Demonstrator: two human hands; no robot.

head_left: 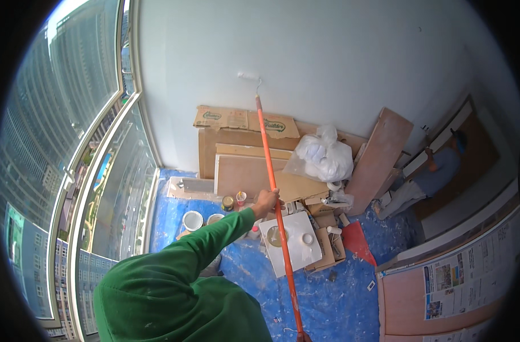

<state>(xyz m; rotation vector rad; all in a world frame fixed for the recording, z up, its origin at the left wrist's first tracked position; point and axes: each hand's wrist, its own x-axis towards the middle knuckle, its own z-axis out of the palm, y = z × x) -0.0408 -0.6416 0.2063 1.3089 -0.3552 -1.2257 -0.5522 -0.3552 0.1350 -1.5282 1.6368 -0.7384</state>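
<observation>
My left hand (267,204), in a green sleeve, is closed around the middle of a long orange extension pole (268,149). At the lower edge my right hand (304,337) shows only in part, closed around the pole's near end. A wire frame joins the pole's far end to a white paint roller (248,76). The roller is at the pale wall (328,62); whether it touches the surface, I cannot tell. Beneath the pole lies a white board (297,251) bearing a round lid and a roll of tape (307,239).
Cardboard and wood panels (237,171) lean on the wall beside a white plastic bag (322,154) and a tilted plank (379,159). Paint cans (193,220) and cartons (328,248) stand on blue sheeting (237,296). Tall windows line the left. Another person (431,176) bends near a doorway at right.
</observation>
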